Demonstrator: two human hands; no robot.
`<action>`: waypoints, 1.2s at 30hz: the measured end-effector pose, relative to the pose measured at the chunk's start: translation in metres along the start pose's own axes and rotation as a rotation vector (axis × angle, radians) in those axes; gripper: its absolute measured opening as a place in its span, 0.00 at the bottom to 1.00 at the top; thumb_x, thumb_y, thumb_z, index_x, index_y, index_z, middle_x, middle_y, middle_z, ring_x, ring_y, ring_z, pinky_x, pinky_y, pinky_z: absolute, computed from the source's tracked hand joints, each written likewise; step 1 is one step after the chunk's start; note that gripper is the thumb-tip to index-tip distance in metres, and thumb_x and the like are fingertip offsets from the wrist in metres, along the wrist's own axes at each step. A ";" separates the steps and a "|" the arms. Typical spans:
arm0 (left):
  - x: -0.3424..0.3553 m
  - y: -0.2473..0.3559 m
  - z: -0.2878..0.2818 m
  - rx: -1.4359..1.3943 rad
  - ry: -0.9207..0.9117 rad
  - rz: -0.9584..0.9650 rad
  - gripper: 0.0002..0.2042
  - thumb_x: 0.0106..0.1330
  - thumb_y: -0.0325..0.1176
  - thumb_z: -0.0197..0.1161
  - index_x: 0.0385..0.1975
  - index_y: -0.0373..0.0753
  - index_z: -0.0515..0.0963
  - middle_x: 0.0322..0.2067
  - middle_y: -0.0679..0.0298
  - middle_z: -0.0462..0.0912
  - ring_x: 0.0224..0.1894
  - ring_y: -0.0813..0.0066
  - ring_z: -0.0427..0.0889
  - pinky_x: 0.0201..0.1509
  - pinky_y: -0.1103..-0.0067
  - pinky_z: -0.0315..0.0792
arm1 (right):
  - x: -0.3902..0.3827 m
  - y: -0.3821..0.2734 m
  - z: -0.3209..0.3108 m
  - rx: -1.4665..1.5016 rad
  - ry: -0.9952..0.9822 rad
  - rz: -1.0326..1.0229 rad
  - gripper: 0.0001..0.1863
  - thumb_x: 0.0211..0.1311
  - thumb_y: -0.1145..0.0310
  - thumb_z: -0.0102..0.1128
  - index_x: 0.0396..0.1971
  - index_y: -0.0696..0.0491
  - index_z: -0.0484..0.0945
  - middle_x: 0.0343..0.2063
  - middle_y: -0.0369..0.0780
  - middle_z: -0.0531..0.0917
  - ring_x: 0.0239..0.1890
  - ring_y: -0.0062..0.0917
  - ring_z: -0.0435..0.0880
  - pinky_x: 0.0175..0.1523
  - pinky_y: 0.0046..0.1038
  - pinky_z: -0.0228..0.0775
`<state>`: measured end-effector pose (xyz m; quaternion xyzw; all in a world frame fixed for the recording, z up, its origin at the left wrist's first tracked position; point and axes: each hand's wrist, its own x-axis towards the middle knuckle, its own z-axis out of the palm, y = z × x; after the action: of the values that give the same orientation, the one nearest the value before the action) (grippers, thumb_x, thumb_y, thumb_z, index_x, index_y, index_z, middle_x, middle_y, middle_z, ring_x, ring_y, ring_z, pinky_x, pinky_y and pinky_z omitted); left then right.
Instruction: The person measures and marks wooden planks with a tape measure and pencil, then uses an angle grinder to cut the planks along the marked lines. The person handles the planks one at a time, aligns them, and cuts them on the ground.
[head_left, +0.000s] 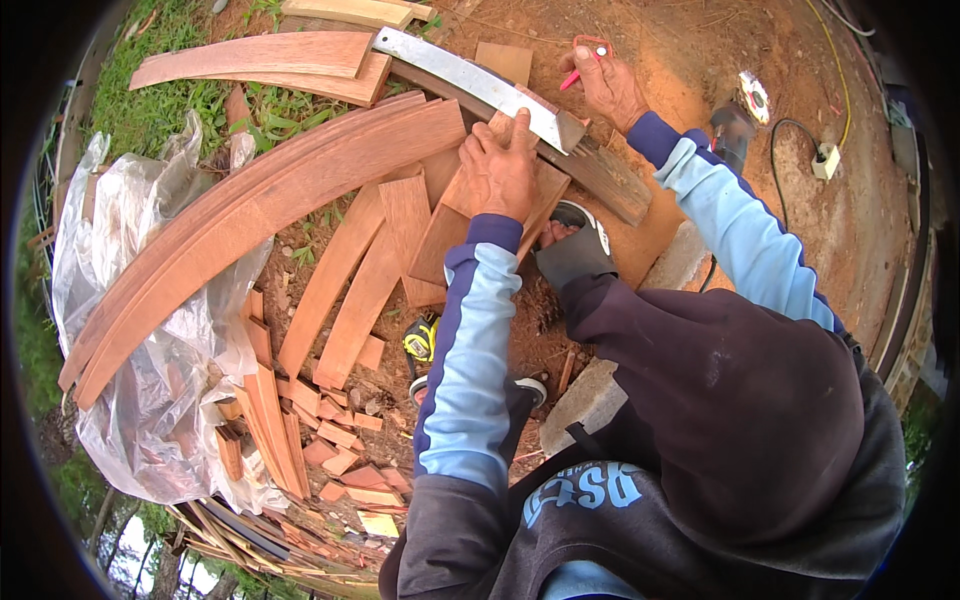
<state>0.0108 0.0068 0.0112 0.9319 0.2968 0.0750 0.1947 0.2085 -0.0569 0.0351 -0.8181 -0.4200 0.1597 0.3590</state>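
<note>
Head view: left hand [497, 172] bent over a reddish-brown flat wooden board [437, 248], index finger pressing near the lower-right end of a long flat silver metal strip [460, 72]; can't tell if it grips underneath. Strip lies along a dark-brown wooden plank [608, 182]. Right hand [615, 88] closed on a small red-and-pink handheld tool [569, 80], exact kind unclear, apart from strip. Risk: strip could pivot if bumped, far end looks unheld; uneven pressure might rock the board.
</note>
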 end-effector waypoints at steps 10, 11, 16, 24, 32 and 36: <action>0.001 0.001 -0.002 0.019 0.065 0.023 0.28 0.55 0.35 0.62 0.60 0.53 0.67 0.46 0.41 0.67 0.45 0.45 0.69 0.51 0.60 0.65 | 0.005 -0.021 0.028 0.407 -0.167 0.073 0.14 0.68 0.64 0.50 0.38 0.59 0.79 0.22 0.34 0.80 0.22 0.12 0.74 0.26 0.16 0.68; 0.000 0.000 -0.002 0.008 0.064 0.026 0.28 0.56 0.34 0.61 0.60 0.52 0.67 0.46 0.42 0.66 0.45 0.46 0.68 0.52 0.60 0.63 | 0.005 -0.023 0.028 0.394 -0.175 0.066 0.13 0.68 0.64 0.50 0.39 0.59 0.79 0.22 0.34 0.80 0.22 0.12 0.74 0.27 0.16 0.68; 0.000 -0.001 -0.002 -0.008 0.021 0.030 0.26 0.59 0.32 0.58 0.60 0.50 0.66 0.46 0.41 0.65 0.46 0.48 0.67 0.54 0.59 0.60 | 0.005 -0.022 0.025 0.294 -0.202 0.013 0.13 0.67 0.67 0.50 0.40 0.60 0.78 0.23 0.34 0.80 0.23 0.13 0.74 0.29 0.17 0.69; -0.001 -0.002 0.004 0.023 0.109 0.031 0.28 0.55 0.35 0.63 0.59 0.52 0.68 0.43 0.44 0.67 0.44 0.47 0.69 0.50 0.60 0.64 | -0.012 -0.010 0.001 0.160 -0.272 -0.082 0.11 0.63 0.65 0.52 0.30 0.57 0.79 0.25 0.42 0.81 0.27 0.31 0.80 0.36 0.28 0.71; 0.000 0.002 0.000 -0.033 0.042 0.020 0.27 0.58 0.33 0.59 0.60 0.50 0.65 0.47 0.40 0.65 0.46 0.48 0.67 0.54 0.59 0.60 | 0.001 -0.011 0.000 0.039 -0.283 -0.153 0.12 0.62 0.64 0.51 0.28 0.56 0.79 0.20 0.43 0.80 0.24 0.32 0.79 0.33 0.30 0.71; 0.000 0.001 0.002 -0.017 0.044 0.024 0.28 0.56 0.31 0.59 0.60 0.49 0.66 0.45 0.42 0.65 0.46 0.48 0.66 0.54 0.59 0.60 | 0.018 -0.015 0.021 0.060 -0.241 -0.140 0.13 0.62 0.62 0.51 0.29 0.55 0.80 0.20 0.44 0.81 0.24 0.33 0.80 0.32 0.31 0.70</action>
<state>0.0117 0.0054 0.0096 0.9317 0.2894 0.1002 0.1952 0.1990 -0.0274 0.0320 -0.7506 -0.5110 0.2439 0.3406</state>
